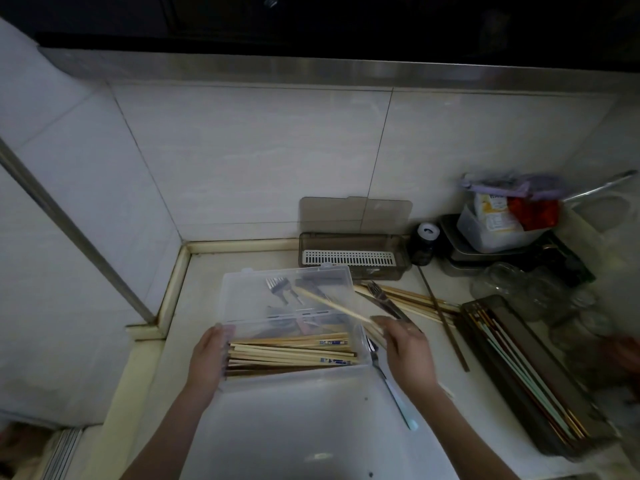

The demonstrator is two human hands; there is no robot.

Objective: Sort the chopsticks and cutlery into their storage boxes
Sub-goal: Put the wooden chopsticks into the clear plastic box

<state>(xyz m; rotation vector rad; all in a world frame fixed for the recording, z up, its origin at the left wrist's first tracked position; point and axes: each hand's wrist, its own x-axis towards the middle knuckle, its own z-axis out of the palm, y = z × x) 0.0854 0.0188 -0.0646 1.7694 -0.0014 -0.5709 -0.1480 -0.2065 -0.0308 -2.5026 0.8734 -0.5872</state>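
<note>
A clear plastic storage box (242,289) sits on the counter with its lid open toward me. Its near half holds a stack of wooden chopsticks (294,351); forks (277,287) lie in its far half. My left hand (209,355) grips the box's left end. My right hand (403,344) is at the box's right end, holding a light wooden chopstick (332,304) that slants up-left over the box. Loose chopsticks and a fork (381,296) lie on the counter to the right. A brown box (349,258) with a white slotted tray stands at the back.
A dark tray (485,358) of coloured chopsticks lies at the right. A spoon with a pale blue handle (394,393) rests beside the clear box. A small black jar (424,245), stacked containers (495,230) and glass jars crowd the back right corner. Tiled walls close the left and back.
</note>
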